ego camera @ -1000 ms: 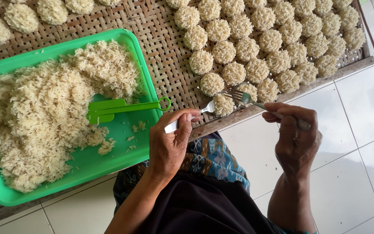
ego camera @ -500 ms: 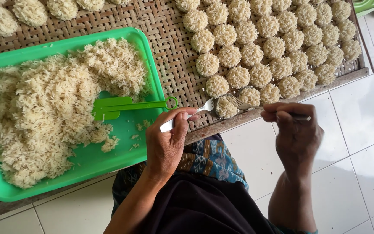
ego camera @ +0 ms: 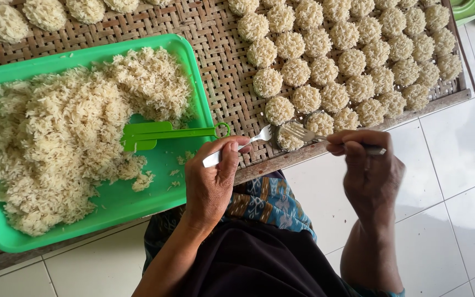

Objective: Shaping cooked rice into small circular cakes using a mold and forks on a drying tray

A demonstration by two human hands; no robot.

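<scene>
Rice patty (ego camera: 291, 138) sits at the near edge of the woven bamboo mat (ego camera: 221, 66), pinched between two forks. Left hand (ego camera: 211, 181) closed around one fork (ego camera: 237, 148), tines at the patty's 9 o'clock. Right hand (ego camera: 370, 170) closed around the second fork (ego camera: 325, 137), tines on the patty from 3 o'clock. Finished patties (ego camera: 353, 60) in rows at 1 o'clock. Green tray (ego camera: 155, 192) of loose rice (ego camera: 56, 137) at 9 o'clock, a green scoop (ego camera: 155, 133) lying in it.
</scene>
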